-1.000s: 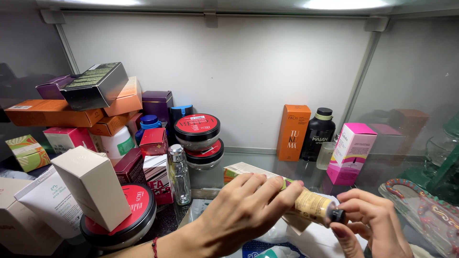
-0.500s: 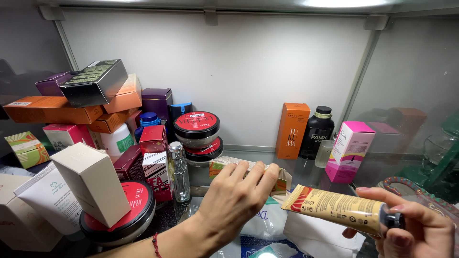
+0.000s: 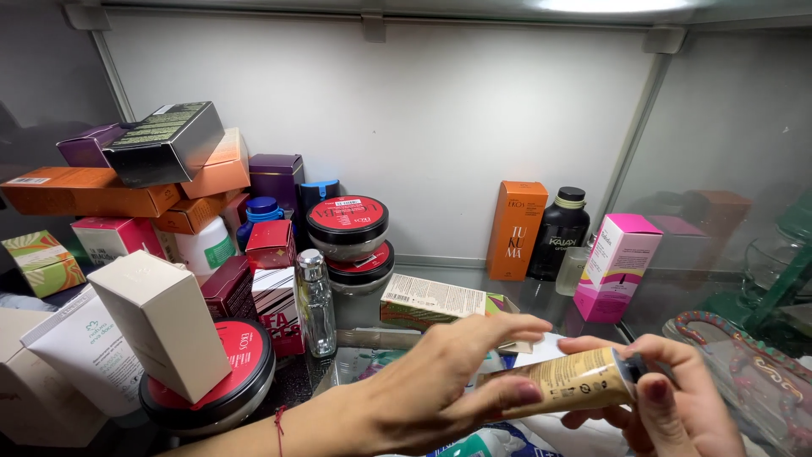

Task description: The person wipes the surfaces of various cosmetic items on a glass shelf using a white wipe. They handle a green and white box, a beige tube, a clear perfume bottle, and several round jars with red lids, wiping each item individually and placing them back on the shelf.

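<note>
My right hand (image 3: 651, 398) grips the grey cap end of a tan squeeze tube (image 3: 567, 382) held level low in the view. My left hand (image 3: 440, 381) lies over the tube's flat end, thumb under it and fingers stretched across it. Just behind the fingers a long printed carton (image 3: 431, 300) lies flat on the glass shelf (image 3: 541, 296). A clear glass bottle with a silver cap (image 3: 315, 300) stands to the left of my left hand.
Stacked orange, purple and grey boxes (image 3: 144, 173) and red-lidded round jars (image 3: 348, 224) fill the left. A cream box (image 3: 161, 326) rests on a red-lidded tin. At the back right stand an orange box (image 3: 516, 230), a black bottle (image 3: 558, 233) and a pink box (image 3: 617, 264).
My left hand, which hovered open over the carton half a second ago, has come back onto the tube. My right hand has brought the tube leftward and lower.
</note>
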